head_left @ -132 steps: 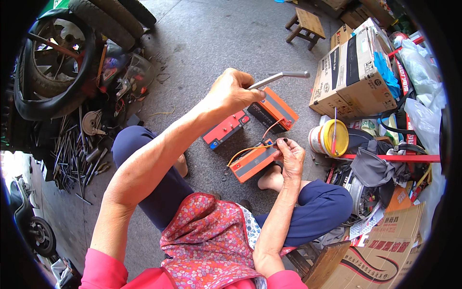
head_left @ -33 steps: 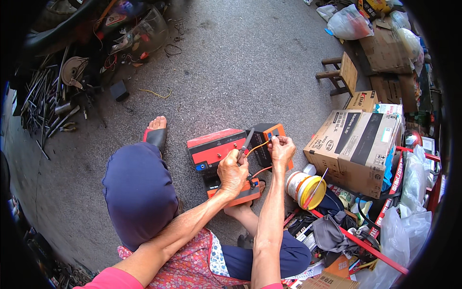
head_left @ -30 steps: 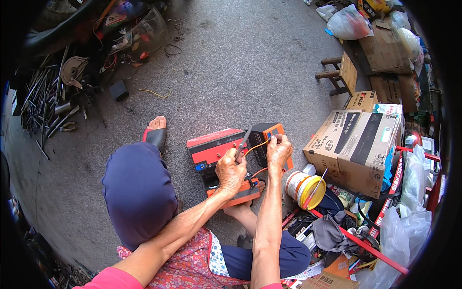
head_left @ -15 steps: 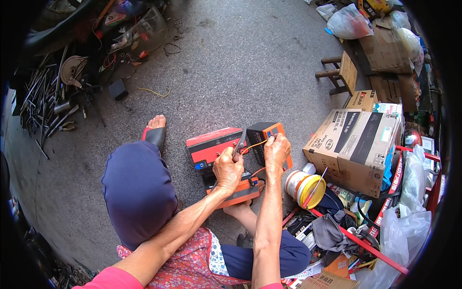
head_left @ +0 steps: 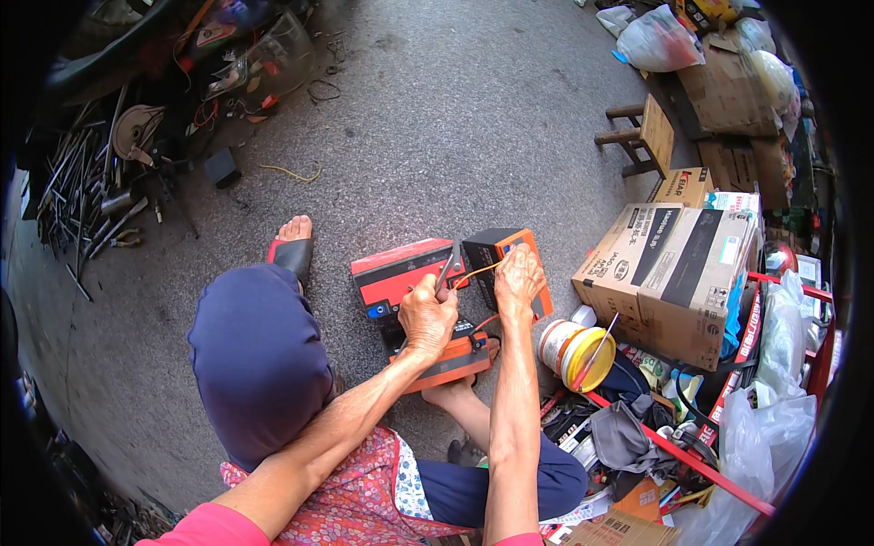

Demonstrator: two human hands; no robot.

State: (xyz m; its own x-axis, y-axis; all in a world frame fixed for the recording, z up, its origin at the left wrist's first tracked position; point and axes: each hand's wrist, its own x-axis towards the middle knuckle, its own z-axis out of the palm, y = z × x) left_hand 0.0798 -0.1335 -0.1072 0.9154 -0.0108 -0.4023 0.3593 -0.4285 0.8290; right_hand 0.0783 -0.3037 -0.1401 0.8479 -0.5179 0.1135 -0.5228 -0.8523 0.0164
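My left hand (head_left: 428,318) is closed round a dark metal bar tool (head_left: 448,268), angled over the red battery (head_left: 393,285) beside its terminals. My right hand (head_left: 518,284), fingers bent together, pinches the end of a thin yellow wire (head_left: 481,271) at the top of a black battery with orange top (head_left: 482,269); the exact fingertip contact is partly hidden. A third, orange battery (head_left: 446,369) lies below the red one, partly under my left wrist, with a reddish lead (head_left: 485,322) running from it.
My bent left knee (head_left: 255,364) and bare foot (head_left: 293,235) are at left. Tools and scrap (head_left: 82,200) lie upper left. Cardboard boxes (head_left: 674,291), a yellow-lidded bucket (head_left: 592,359), plastic bags (head_left: 774,428) and red strips crowd the right, with a wooden stool (head_left: 651,136) behind.
Since the oldest frame, the bar has come down from raised to over the red battery and the view has shifted. Over the last second my right hand has edged upward on the battery top.
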